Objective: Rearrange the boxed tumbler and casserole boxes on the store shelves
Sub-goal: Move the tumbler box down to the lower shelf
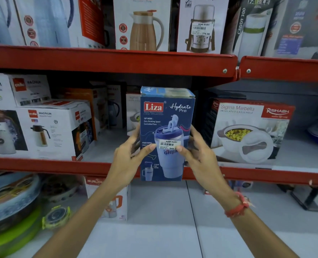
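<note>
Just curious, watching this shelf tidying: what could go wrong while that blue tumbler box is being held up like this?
The Liza tumbler box is held in front of the shelf by the left hand and right hand, mostly fingertips on its sides, so it might slip. Pushed in, it could knock the Rishabh casserole box or catch the red shelf edge.

Bare middle shelf (115, 144) lies open behind the left fingers (136, 135); a casserole box (251, 131) crowds the right fingers (193, 134).
</note>
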